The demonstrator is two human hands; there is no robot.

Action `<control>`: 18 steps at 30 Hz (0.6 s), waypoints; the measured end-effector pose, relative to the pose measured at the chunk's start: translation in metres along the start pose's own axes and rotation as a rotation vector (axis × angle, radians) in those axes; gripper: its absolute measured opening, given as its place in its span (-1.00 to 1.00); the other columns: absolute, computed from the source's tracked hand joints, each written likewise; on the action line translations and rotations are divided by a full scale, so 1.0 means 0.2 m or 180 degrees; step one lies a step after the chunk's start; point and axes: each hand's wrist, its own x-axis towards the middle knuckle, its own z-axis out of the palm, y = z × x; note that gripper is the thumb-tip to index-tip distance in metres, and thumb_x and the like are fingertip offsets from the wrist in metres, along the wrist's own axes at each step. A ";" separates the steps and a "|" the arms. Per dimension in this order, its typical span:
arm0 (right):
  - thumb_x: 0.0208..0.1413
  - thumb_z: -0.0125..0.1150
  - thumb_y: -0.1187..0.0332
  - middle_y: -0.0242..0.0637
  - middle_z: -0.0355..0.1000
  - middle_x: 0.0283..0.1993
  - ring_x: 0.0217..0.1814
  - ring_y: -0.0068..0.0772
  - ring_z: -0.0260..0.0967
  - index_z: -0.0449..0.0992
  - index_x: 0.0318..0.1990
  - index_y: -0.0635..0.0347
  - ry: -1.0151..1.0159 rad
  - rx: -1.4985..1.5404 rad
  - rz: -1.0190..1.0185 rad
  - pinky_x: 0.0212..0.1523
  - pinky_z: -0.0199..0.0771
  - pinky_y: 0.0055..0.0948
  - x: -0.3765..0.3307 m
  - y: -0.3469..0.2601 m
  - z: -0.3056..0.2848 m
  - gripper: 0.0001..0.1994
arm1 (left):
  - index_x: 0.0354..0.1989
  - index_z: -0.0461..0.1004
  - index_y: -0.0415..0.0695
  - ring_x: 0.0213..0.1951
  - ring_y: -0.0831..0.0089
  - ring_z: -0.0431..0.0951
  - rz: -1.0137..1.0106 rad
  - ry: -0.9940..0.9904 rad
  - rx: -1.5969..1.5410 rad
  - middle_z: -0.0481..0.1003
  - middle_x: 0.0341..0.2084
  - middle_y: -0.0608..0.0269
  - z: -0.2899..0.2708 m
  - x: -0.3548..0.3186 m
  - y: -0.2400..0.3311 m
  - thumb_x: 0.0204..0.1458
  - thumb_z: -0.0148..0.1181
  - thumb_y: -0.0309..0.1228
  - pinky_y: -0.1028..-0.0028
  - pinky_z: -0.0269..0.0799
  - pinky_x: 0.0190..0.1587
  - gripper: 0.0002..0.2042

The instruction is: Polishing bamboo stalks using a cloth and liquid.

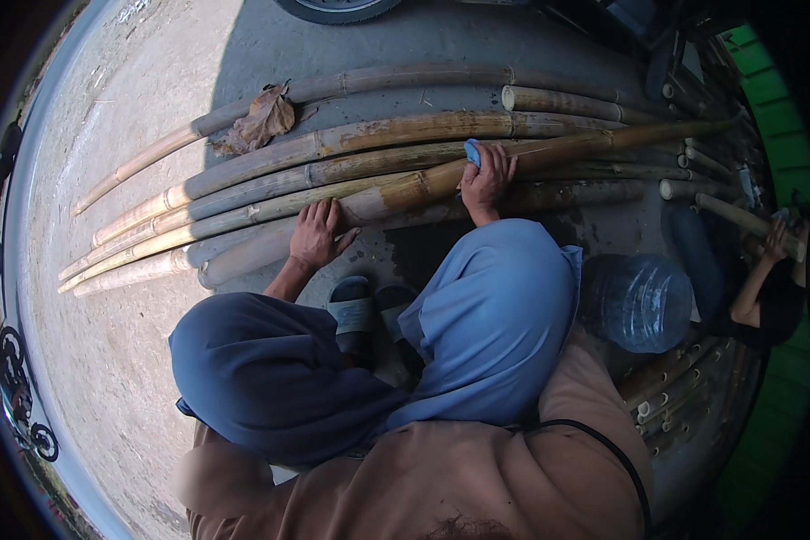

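A long bamboo pole (441, 184) lies across in front of my knees, its near-left part greyer and its right part browner and wet-looking. My left hand (317, 236) is on the pole's left part, fingers bent over the top and thumb toward me. Farther right, my right hand (486, 184) is closed and pressed against the same pole. A blue cloth (472, 153) shows between its fingers; the rest of the cloth is hidden in the hand. Several more bamboo poles (351, 135) lie side by side just beyond.
A dry brown leaf (259, 120) lies by the farthest pole. A clear plastic water jug (641, 301) stands right of my knee, near short bamboo pieces (670, 396). At the right, another person's hand (776, 241) holds a bamboo piece. A wheel (337, 7) shows at the top.
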 end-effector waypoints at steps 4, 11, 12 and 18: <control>0.22 0.17 0.23 -0.24 0.53 0.25 0.52 0.04 0.30 0.57 0.19 -0.02 -0.0714 0.0678 -0.0526 0.63 -0.19 0.37 -0.16 -0.38 0.01 -0.61 | 0.19 0.43 -0.13 0.25 -0.06 0.40 -0.0249 -0.0588 0.0155 0.37 0.19 -0.06 -0.06 0.09 -0.02 -0.04 0.51 -0.10 0.05 0.44 0.24 -0.35; 0.21 0.21 0.22 -0.27 0.55 0.22 0.50 0.03 0.32 0.57 0.17 -0.02 0.0035 0.0022 -0.0157 0.61 -0.22 0.45 0.10 0.13 -0.09 -0.62 | 0.07 0.50 -0.18 0.12 -0.16 0.49 -0.0045 -0.0744 -0.0701 0.50 0.01 -0.11 -0.12 0.24 -0.10 -0.37 0.61 -0.21 0.00 0.44 0.19 -0.28; 0.20 0.22 0.23 -0.28 0.55 0.21 0.50 0.02 0.32 0.57 0.17 -0.01 0.0357 -0.0250 0.0104 0.61 -0.22 0.45 0.15 0.21 -0.13 -0.62 | 0.03 0.53 -0.21 0.07 -0.18 0.54 -0.0156 -0.0813 -0.0898 0.56 -0.06 -0.12 -0.12 0.26 -0.13 -0.44 0.64 -0.18 -0.01 0.44 0.20 -0.26; 0.22 0.11 0.23 -0.25 0.52 0.27 0.54 0.08 0.27 0.60 0.16 0.03 -0.0297 0.0555 -0.0204 0.63 -0.20 0.38 -0.04 -0.26 -0.04 -0.62 | 0.12 0.55 -0.30 0.02 -0.03 0.69 -0.0563 -0.1735 -0.1795 0.67 -0.05 -0.20 -0.21 0.30 -0.25 -0.35 0.67 -0.11 0.15 0.56 0.13 -0.19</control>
